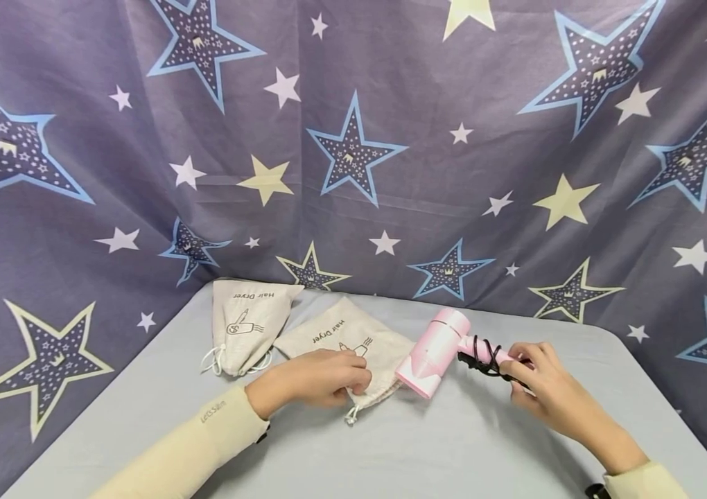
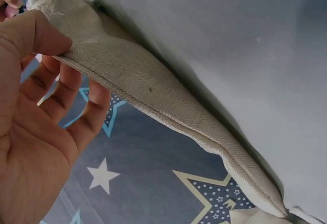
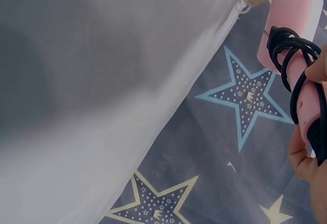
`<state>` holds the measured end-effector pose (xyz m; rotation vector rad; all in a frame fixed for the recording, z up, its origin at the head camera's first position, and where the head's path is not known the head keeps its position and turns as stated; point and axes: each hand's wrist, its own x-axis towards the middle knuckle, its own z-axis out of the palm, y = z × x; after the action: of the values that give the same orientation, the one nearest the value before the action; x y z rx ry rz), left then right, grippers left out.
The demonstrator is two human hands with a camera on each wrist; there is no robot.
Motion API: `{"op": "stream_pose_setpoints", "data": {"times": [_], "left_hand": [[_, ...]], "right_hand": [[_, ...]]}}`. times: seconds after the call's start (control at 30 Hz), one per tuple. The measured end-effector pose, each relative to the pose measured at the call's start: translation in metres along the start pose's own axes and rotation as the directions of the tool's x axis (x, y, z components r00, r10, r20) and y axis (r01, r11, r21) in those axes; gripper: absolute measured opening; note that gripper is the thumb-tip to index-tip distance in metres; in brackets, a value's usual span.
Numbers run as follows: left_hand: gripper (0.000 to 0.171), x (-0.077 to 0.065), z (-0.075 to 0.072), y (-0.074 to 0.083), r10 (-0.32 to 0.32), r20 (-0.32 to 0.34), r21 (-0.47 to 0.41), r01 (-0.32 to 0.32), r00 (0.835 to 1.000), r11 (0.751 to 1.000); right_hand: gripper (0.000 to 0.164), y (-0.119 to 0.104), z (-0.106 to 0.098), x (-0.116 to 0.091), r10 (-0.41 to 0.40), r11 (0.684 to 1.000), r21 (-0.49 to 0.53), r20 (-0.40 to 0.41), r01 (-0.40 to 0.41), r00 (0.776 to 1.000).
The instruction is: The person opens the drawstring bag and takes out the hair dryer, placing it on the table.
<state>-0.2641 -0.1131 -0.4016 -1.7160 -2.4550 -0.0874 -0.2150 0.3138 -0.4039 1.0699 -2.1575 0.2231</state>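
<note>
A pink hair dryer [image 1: 434,353] is tilted, its barrel beside the open end of a cloth bag. My right hand [image 1: 550,395] grips its handle, round which a black cord [image 1: 484,357] is wound; the right wrist view shows the same handle [image 3: 301,91] between fingers and thumb. The beige drawstring bag [image 1: 353,333], printed "Hair Dryer", lies on the table. My left hand [image 1: 322,378] pinches this bag near its mouth; in the left wrist view the thumb presses on the edge of the cloth [image 2: 117,63], fingers beneath.
A second beige drawstring bag [image 1: 250,326], also printed "Hair Dryer", lies farther left near the back of the grey table [image 1: 441,450]. A dark curtain with stars [image 1: 353,229] hangs behind and along both sides of the table.
</note>
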Motion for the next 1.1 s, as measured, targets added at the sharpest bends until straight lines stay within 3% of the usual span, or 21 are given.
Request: {"op": "stream_pose_setpoints", "data": {"times": [0.43, 0.8, 1.1], "left_hand": [[0.028, 0.003, 0.000, 0.007, -0.052, 0.071, 0.002, 0.052, 0.996, 0.999], [0.027, 0.005, 0.000, 0.009, -0.069, 0.091, 0.004, 0.069, 0.993, 0.998], [0.028, 0.007, 0.001, 0.008, -0.064, 0.094, -0.007, 0.065, 0.994, 0.998]], "right_hand": [[0.040, 0.029, -0.006, -0.010, 0.095, 0.995, -0.039, -0.026, -0.096, 0.995], [0.034, 0.055, -0.010, -0.022, 0.185, 0.979, -0.072, -0.052, -0.189, 0.981], [0.043, 0.075, -0.013, -0.037, 0.308, 0.946, -0.093, -0.047, -0.311, 0.950]]}}
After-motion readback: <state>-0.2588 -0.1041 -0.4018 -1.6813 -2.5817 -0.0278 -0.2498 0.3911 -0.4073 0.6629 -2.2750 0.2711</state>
